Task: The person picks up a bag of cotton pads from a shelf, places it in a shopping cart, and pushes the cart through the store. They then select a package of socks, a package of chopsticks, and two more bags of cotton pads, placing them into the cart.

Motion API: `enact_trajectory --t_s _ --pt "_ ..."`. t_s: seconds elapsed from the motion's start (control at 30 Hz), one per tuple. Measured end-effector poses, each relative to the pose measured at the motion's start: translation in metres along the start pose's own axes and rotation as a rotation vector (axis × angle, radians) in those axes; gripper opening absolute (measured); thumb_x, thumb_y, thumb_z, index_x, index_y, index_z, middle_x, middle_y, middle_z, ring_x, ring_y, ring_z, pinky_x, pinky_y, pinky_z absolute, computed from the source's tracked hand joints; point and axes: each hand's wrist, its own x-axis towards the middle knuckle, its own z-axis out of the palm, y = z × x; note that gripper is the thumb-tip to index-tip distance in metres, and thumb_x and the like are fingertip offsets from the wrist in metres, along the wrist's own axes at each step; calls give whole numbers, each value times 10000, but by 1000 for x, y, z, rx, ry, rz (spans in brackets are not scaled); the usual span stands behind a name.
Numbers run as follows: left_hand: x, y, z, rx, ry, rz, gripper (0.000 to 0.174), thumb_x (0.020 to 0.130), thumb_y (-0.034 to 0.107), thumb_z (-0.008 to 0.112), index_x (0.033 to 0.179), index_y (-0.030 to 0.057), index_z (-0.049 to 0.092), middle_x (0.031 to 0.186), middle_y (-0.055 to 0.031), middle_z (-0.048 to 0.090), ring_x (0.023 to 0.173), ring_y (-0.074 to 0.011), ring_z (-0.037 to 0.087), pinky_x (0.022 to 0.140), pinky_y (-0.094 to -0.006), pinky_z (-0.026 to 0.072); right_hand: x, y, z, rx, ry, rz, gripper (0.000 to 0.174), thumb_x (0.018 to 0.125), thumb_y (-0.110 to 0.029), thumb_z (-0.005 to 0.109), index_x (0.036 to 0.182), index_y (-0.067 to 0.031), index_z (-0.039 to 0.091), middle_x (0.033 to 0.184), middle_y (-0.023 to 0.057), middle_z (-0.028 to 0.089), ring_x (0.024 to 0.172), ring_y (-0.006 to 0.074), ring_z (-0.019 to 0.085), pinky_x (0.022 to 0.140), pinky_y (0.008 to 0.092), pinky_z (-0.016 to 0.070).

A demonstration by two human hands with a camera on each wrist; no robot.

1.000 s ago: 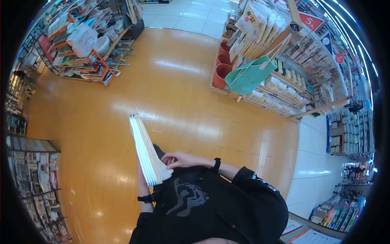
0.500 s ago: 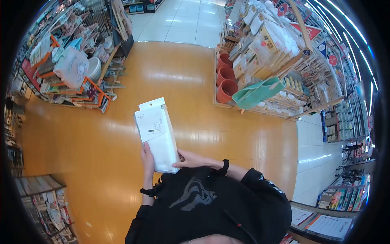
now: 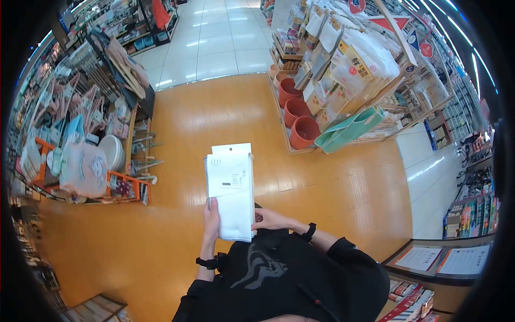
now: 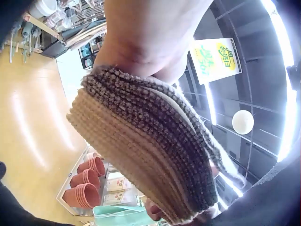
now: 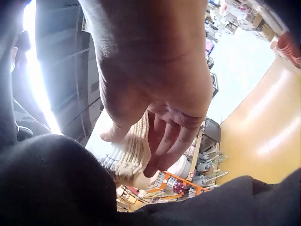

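Note:
A thick pack of folded cloths (image 3: 230, 214) is held before the chest in the head view, white face up. A white card label (image 3: 229, 169) with a hang hole wraps its far end. My left hand (image 3: 212, 220) grips the pack's left edge, thumb on the white face. At the near right edge, my right hand (image 3: 270, 219) holds the pack; the right wrist view shows its thumb and curled fingers on either side of the layered edge (image 5: 136, 146). Grey-brown and beige ribbed layers (image 4: 146, 141) show from the side in the left wrist view.
To the front right, a display rack holds terracotta pots (image 3: 304, 132), hanging packets (image 3: 359, 61) and a green bag-like item (image 3: 351, 129). Brooms, basins (image 3: 111, 153) and orange-framed goods fill the left stand. A counter with printed sheets (image 3: 421, 257) is near right; wooden floor (image 3: 177, 129) lies between.
The pack has turned from edge-on to label face up and now points straight ahead. My right thumb has moved off the white face to the edge. The head view has swung and shifted.

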Motion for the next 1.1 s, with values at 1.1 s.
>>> enact_trajectory --t_s 1.1 --pt "657 231 18 282 -696 -396 531 1042 443 333 1297 1 476 1167 -120 583 1074 -186 556 890 -322 462 429 -229 -296 500 981 19 579 957 -349 603 1378 5 421 1257 118 563 1129 155 534 958 306 430"
